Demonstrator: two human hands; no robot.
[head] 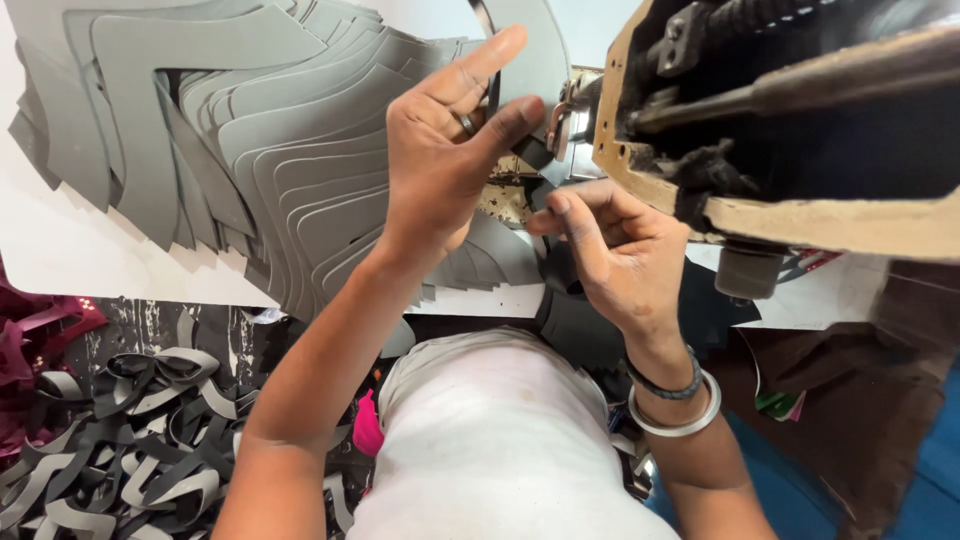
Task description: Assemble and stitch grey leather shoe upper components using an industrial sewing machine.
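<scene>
My left hand [440, 150] is raised over the white table [70, 250], thumb and forefinger pinching a grey cut piece [530, 60] with a dark strip along its edge, close to the sewing machine's needle area [565, 125]. My right hand [610, 250] lies just below it, fingers curled on the dark material [580, 320] at the machine's foot. A ring is on a left finger; a bangle and a dark band circle my right wrist.
A fanned stack of grey cut pieces [270, 150] covers the table at left. The worn sewing machine head [800, 120] fills the upper right. Grey and black strips [120, 440] lie heaped on the floor at lower left, with dark red scraps [30, 350] beside them.
</scene>
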